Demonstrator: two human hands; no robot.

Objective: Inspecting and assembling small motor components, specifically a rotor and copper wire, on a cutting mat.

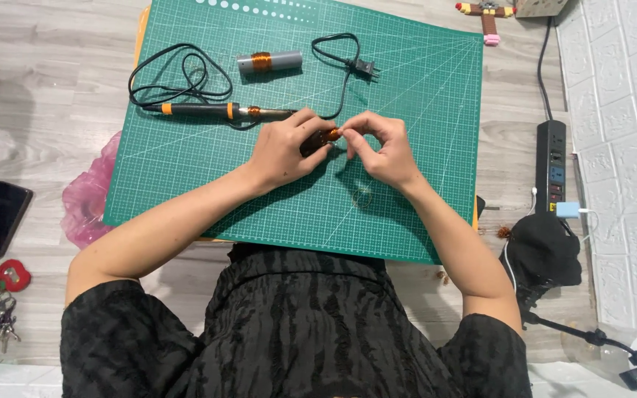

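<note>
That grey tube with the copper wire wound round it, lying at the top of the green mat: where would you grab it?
Take the grey cylinder with the copper coil from above, fingers across a bare grey end, probably the longer right one. It lies flat on the green cutting mat, lengthwise left to right, so its round sides are open front and back, and the winding stays untouched.
</note>
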